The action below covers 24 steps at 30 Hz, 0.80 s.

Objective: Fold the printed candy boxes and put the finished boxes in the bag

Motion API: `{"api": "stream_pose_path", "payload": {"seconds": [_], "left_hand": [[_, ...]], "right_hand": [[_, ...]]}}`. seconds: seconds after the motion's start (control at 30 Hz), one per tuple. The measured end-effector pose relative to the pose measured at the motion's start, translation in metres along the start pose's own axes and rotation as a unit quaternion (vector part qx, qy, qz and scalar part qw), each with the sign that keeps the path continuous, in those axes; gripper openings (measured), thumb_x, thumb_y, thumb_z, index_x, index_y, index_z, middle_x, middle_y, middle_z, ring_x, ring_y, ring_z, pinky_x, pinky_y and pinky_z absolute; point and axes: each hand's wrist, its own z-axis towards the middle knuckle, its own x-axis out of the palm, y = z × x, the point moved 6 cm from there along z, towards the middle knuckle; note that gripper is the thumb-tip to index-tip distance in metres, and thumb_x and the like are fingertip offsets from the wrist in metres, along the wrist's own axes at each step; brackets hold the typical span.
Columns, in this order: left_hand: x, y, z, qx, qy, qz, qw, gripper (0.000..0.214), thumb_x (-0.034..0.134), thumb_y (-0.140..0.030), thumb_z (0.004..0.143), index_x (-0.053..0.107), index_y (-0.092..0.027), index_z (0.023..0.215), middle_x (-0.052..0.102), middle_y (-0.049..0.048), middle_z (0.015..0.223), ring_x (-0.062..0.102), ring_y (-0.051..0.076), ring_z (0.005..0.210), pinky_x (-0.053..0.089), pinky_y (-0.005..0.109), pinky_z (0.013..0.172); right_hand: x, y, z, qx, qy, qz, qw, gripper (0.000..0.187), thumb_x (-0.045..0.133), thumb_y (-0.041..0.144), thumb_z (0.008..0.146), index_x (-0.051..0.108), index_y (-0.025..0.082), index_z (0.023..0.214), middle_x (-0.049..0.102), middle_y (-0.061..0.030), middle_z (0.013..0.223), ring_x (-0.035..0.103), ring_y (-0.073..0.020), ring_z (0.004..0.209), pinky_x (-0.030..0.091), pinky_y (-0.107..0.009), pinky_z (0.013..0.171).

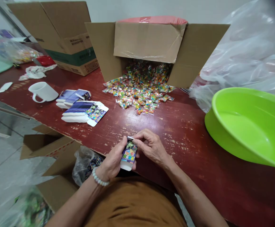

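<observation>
Left hand (113, 160) wrapped around small printed carton (129, 151) at near edge of red table (198, 167); right hand (152, 146) pinches carton's top end. Candy packets (137, 93) heaped beyond; flattened cartons (77, 108) stacked leftward.

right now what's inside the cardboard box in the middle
Small colourful packets show inside the cardboard box, spilling onto the table; the hanging flap hides whatever lies deeper.

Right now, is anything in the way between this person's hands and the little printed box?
Nothing visible is. The left hand holds the little printed box directly, and the right hand has its fingertips at the box's upper end. The heap of candy packets lies beyond, not between them.
</observation>
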Motion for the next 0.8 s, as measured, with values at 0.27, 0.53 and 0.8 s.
{"api": "stream_pose_path", "payload": {"seconds": [0.27, 0.53, 0.8], "left_hand": [[-0.003, -0.007, 0.006, 0.075, -0.064, 0.113, 0.989, 0.06, 0.049, -0.07, 0.087, 0.066, -0.013, 0.082, 0.067, 0.0043, 0.06, 0.057, 0.012, 0.039, 0.045, 0.021, 0.039], [-0.003, -0.012, 0.004, 0.121, -0.051, 0.172, 0.976, 0.054, 0.048, -0.064, 0.092, 0.069, -0.015, 0.089, 0.071, 0.005, 0.068, 0.058, 0.013, 0.045, 0.048, 0.023, 0.045], [-0.012, -0.006, 0.009, 0.138, -0.061, 0.15, 0.977, 0.055, 0.05, -0.064, 0.09, 0.067, -0.017, 0.112, 0.068, 0.0026, 0.066, 0.059, 0.014, 0.046, 0.049, 0.023, 0.044]], "right_hand": [[0.002, -0.005, 0.005, 0.093, 0.017, 0.029, 0.995, 0.01, 0.067, 0.029, 0.083, 0.07, 0.019, 0.082, 0.066, -0.0016, 0.075, 0.062, -0.0145, 0.064, 0.049, -0.026, 0.059], [0.009, -0.018, 0.002, 0.254, 0.026, 0.239, 0.937, 0.023, 0.077, 0.038, 0.071, 0.065, 0.018, 0.075, 0.069, -0.0003, 0.065, 0.06, -0.0132, 0.045, 0.047, -0.025, 0.043], [0.003, -0.006, 0.003, 0.097, -0.03, 0.034, 0.994, 0.009, 0.069, 0.027, 0.08, 0.068, 0.021, 0.073, 0.069, -0.0022, 0.072, 0.064, -0.0164, 0.064, 0.051, -0.028, 0.059]]}}
